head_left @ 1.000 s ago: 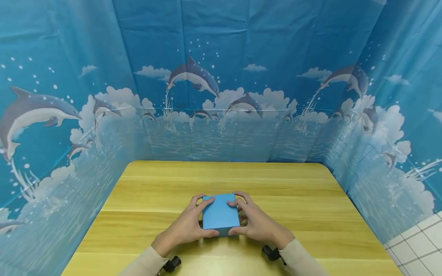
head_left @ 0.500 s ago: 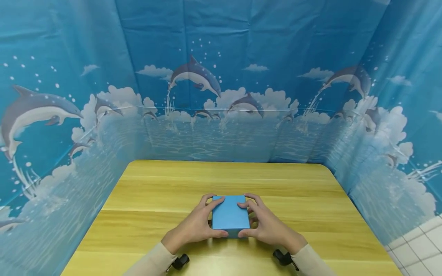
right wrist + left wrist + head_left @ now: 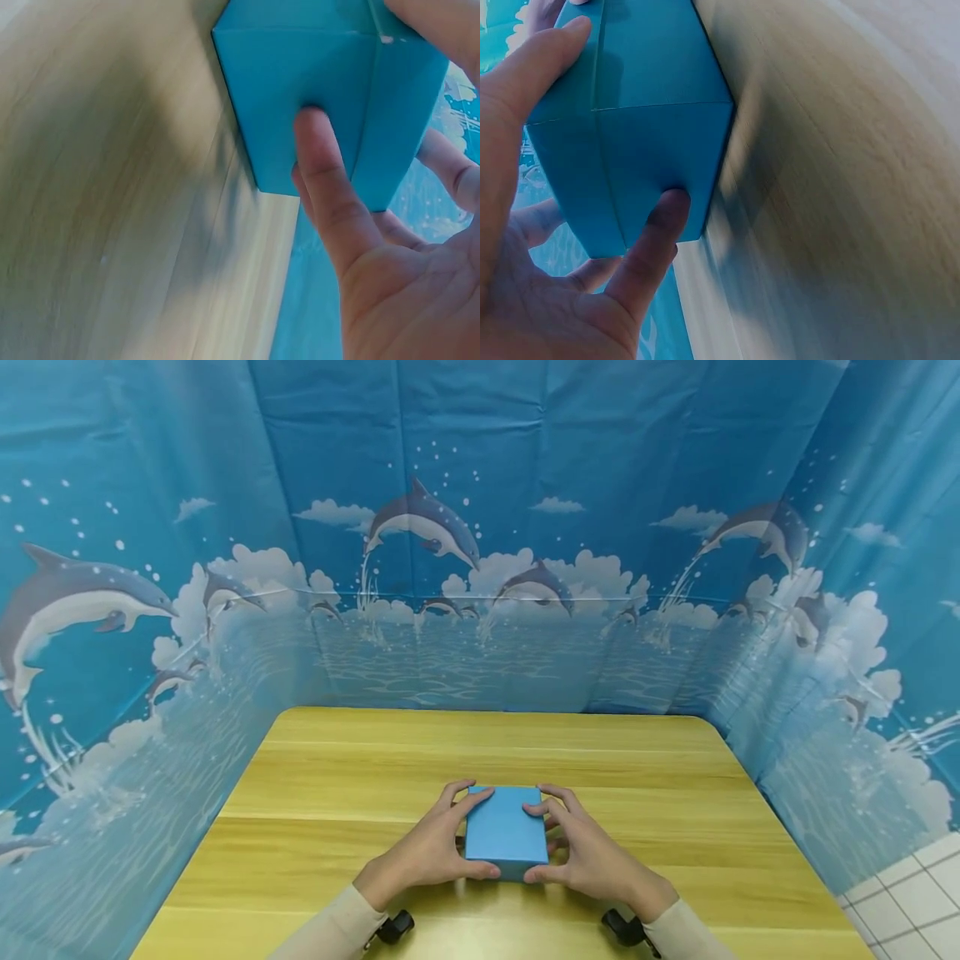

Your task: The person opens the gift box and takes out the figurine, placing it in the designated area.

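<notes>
A blue box (image 3: 506, 827) lies on the wooden table (image 3: 375, 756), near the middle of its front half. From the left side my left hand (image 3: 431, 846) grips it, thumb on the near face and a fingertip on the top. On the opposite side my right hand (image 3: 598, 852) holds it in much the same way. In the left wrist view, one finger presses the side face of the box (image 3: 660, 150), where a seam runs along below the top. The right wrist view has a finger against the other side of the box (image 3: 292, 82). Its inside is hidden.
A curtain printed with dolphins (image 3: 480, 660) hangs behind the table and along both sides. White floor tiles (image 3: 915, 889) show at the lower right. Each wrist wears a small black camera, such as the left one (image 3: 395, 927).
Both hands and the box between them have shifted to the right across the table, mostly in the earlier half second. The grip on the box looks the same.
</notes>
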`<state>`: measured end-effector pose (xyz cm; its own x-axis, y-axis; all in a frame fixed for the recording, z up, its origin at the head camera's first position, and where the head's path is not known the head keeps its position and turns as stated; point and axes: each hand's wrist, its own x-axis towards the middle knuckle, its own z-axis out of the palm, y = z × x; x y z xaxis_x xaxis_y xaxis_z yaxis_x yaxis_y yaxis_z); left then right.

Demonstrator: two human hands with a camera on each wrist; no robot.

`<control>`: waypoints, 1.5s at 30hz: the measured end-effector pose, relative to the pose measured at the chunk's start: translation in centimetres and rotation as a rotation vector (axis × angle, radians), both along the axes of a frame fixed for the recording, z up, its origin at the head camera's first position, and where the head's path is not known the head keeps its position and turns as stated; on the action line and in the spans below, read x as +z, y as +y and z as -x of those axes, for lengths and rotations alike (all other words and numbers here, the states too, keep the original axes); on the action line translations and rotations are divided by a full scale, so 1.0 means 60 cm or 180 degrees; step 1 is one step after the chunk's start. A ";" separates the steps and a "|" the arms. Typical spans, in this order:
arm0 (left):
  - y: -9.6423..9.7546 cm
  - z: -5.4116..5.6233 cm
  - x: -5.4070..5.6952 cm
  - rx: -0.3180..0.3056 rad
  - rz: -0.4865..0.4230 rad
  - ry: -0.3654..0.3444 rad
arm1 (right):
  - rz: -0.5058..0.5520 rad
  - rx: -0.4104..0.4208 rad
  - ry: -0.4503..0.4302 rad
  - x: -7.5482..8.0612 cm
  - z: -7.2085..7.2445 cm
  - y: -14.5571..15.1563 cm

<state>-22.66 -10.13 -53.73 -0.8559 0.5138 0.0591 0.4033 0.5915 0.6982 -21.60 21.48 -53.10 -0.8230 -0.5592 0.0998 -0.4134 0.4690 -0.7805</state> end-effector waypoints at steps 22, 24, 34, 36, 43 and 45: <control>-0.036 -0.005 -0.009 -0.0076 -0.0386 -0.0294 | 0.0056 0.0108 -0.0350 0.007 0.003 0.023; -0.037 -0.004 -0.008 -0.0076 -0.0366 -0.0285 | 0.0036 0.0111 -0.0324 0.006 0.006 0.022; -0.034 -0.007 -0.004 -0.0124 -0.0606 -0.0471 | 0.0051 0.0046 -0.0338 -0.001 0.008 0.021; -0.034 -0.009 -0.003 -0.0107 -0.0637 -0.0501 | 0.0046 0.0070 -0.0345 0.000 0.008 0.021; -0.033 -0.012 0.007 -0.0070 -0.0638 -0.0411 | -0.0019 0.0035 -0.0303 0.010 0.013 0.022; -0.032 -0.012 0.011 -0.0071 -0.0644 -0.0395 | -0.0034 0.0017 -0.0305 0.011 0.013 0.023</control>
